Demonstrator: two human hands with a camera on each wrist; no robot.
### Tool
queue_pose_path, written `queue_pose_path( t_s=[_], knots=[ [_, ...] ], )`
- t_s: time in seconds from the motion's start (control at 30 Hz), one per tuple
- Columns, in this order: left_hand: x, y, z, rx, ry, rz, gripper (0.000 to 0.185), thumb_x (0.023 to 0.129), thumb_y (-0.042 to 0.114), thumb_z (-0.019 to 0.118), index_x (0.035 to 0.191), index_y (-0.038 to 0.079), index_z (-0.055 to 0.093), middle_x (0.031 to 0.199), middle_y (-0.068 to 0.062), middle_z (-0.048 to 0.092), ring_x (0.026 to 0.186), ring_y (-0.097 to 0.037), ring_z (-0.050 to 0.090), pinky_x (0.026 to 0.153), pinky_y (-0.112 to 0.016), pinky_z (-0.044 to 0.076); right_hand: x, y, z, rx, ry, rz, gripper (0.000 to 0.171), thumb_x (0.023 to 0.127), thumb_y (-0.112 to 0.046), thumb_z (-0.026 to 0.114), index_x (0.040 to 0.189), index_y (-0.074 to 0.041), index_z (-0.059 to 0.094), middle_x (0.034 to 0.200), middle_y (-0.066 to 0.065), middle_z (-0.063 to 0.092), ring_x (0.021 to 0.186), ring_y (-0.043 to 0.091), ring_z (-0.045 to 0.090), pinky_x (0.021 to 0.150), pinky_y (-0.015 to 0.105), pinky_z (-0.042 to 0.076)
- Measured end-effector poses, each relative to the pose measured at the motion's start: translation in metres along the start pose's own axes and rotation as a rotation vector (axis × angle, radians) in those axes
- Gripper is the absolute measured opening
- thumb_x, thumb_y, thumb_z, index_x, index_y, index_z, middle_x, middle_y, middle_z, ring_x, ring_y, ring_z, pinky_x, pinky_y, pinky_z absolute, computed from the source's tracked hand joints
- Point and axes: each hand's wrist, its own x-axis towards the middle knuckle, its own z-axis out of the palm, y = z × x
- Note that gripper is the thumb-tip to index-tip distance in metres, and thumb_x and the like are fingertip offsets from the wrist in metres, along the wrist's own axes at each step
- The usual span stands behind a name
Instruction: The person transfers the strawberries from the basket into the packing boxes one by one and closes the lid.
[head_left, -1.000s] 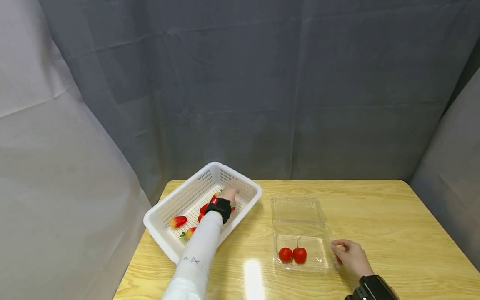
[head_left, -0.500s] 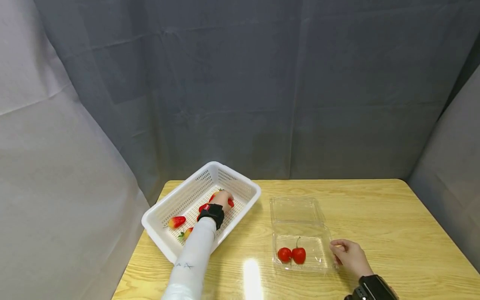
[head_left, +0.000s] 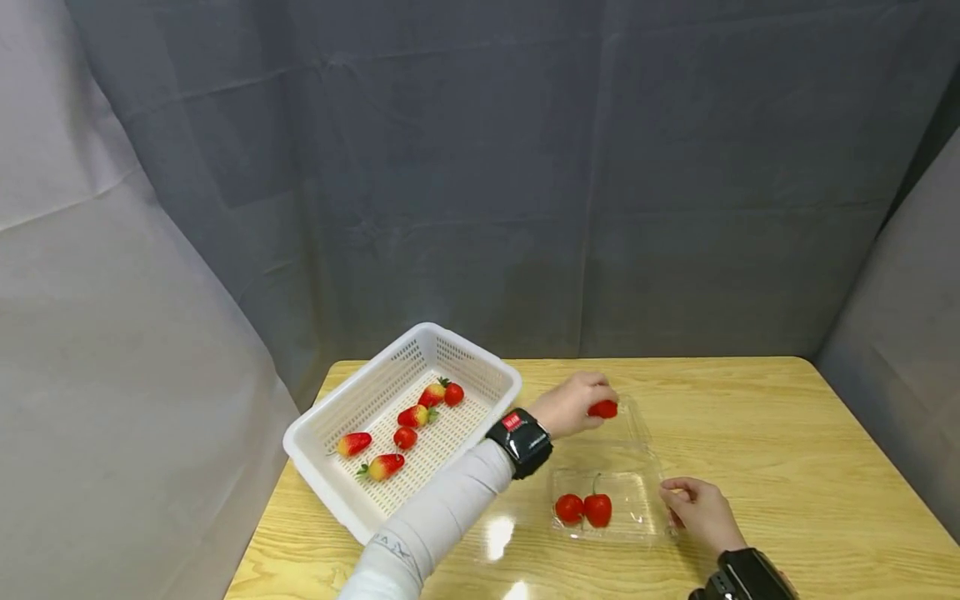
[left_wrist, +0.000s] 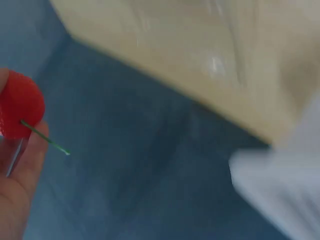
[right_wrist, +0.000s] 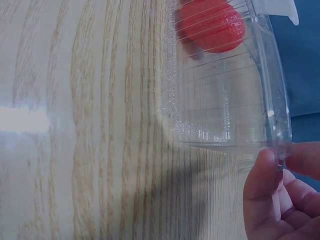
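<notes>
Left hand (head_left: 573,403) pinches a red cherry (head_left: 603,409) at its fingertips, just right of frame centre in the head view, hanging over the far, lid half of the clear box (head_left: 643,467). In the left wrist view the cherry (left_wrist: 19,111) sits at the left edge, held against the fingers (left_wrist: 20,175), its thin green stem pointing down-right; that frame is blurred, so nothing more can be read from it.

Key relation: the box's near tray half, with two cherries (head_left: 584,509) already in it, lies below the held cherry in the frame, toward the person. The box's long axis runs up-down in the frame, so the held fruit is on that axis, one half away from the tray.

Right hand (head_left: 701,512) is at the tray's lower right corner, thumb and fingers (right_wrist: 267,185) pinching the clear rim (right_wrist: 277,145). It is the nearer hand to the tray; the left is the one carrying.

White basket (head_left: 360,392) sits left of centre on the wooden table (head_left: 787,450), well apart from the left hand, with several strawberries (head_left: 405,421) in it.
</notes>
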Motion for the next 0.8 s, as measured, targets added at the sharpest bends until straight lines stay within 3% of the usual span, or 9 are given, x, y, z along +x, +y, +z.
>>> queue_pose_path(
  t_s=[0.1, 0.23, 0.4, 0.5, 0.57, 0.63, 0.7, 0.8],
  knots=[
    [0.002, 0.021, 0.034, 0.029, -0.091, 0.072, 0.029, 0.078, 0.018, 0.071, 0.106, 0.014, 0.065, 0.099, 0.001, 0.056, 0.091, -0.007, 0.053, 0.082, -0.01, 0.037, 0.0, 0.0, 0.001, 0.004, 0.004, -0.001, 0.029, 0.087, -0.009, 0.056, 0.104, 0.015, 0.056, 0.06, 0.005, 0.054, 0.053, 0.016, 0.053, 0.048, 0.025, 0.041],
    [-0.002, 0.04, 0.078, 0.06, -0.217, 0.053, 0.031, 0.077, 0.024, 0.073, 0.107, 0.017, 0.066, 0.096, 0.006, 0.055, 0.088, -0.004, 0.052, 0.077, -0.009, 0.037, -0.001, 0.0, 0.0, -0.008, 0.009, -0.009, 0.03, 0.088, -0.01, 0.056, 0.104, 0.015, 0.056, 0.059, 0.004, 0.054, 0.053, 0.016, 0.052, 0.048, 0.024, 0.039],
    [-0.011, 0.046, 0.122, 0.109, -0.295, -0.001, 0.031, 0.076, 0.027, 0.074, 0.106, 0.023, 0.066, 0.095, 0.009, 0.055, 0.085, -0.002, 0.052, 0.074, -0.008, 0.038, -0.001, -0.001, 0.001, -0.01, 0.0, 0.008, 0.03, 0.088, -0.011, 0.055, 0.105, 0.013, 0.056, 0.06, 0.004, 0.054, 0.053, 0.015, 0.052, 0.049, 0.024, 0.039],
    [-0.014, 0.045, 0.136, 0.102, -0.327, -0.02, 0.033, 0.076, 0.026, 0.074, 0.107, 0.025, 0.066, 0.097, 0.01, 0.055, 0.086, -0.001, 0.052, 0.075, -0.008, 0.038, -0.002, 0.0, 0.0, -0.006, 0.0, 0.01, 0.03, 0.088, -0.011, 0.056, 0.105, 0.013, 0.056, 0.06, 0.004, 0.054, 0.053, 0.015, 0.052, 0.049, 0.025, 0.04],
    [-0.015, 0.044, 0.135, 0.053, -0.347, -0.039, 0.035, 0.077, 0.027, 0.073, 0.111, 0.024, 0.064, 0.101, 0.009, 0.056, 0.088, 0.0, 0.052, 0.076, -0.008, 0.038, -0.001, 0.0, 0.0, -0.004, 0.0, 0.007, 0.03, 0.088, -0.011, 0.056, 0.105, 0.014, 0.056, 0.061, 0.004, 0.054, 0.053, 0.015, 0.052, 0.049, 0.025, 0.04],
    [-0.015, 0.042, 0.123, -0.005, -0.35, -0.066, 0.038, 0.079, 0.028, 0.071, 0.116, 0.022, 0.062, 0.107, 0.008, 0.056, 0.095, -0.001, 0.053, 0.08, -0.008, 0.038, -0.001, 0.0, 0.0, -0.004, 0.003, 0.008, 0.03, 0.088, -0.011, 0.056, 0.104, 0.014, 0.056, 0.061, 0.003, 0.053, 0.053, 0.015, 0.053, 0.049, 0.025, 0.04],
    [-0.014, 0.037, 0.099, -0.071, -0.322, -0.102, 0.042, 0.081, 0.028, 0.069, 0.121, 0.019, 0.059, 0.115, 0.005, 0.055, 0.102, -0.002, 0.052, 0.085, -0.009, 0.038, -0.001, 0.001, 0.001, -0.002, 0.002, 0.009, 0.03, 0.088, -0.01, 0.056, 0.104, 0.015, 0.056, 0.06, 0.003, 0.053, 0.053, 0.015, 0.053, 0.049, 0.025, 0.04],
    [-0.013, 0.019, 0.052, -0.128, -0.213, -0.148, 0.043, 0.082, 0.024, 0.067, 0.123, 0.014, 0.057, 0.123, 0.0, 0.053, 0.111, -0.008, 0.05, 0.093, -0.015, 0.037, -0.001, 0.001, 0.001, 0.004, 0.006, 0.014, 0.029, 0.087, -0.009, 0.056, 0.104, 0.015, 0.056, 0.06, 0.003, 0.053, 0.053, 0.015, 0.053, 0.049, 0.025, 0.041]
  ],
)
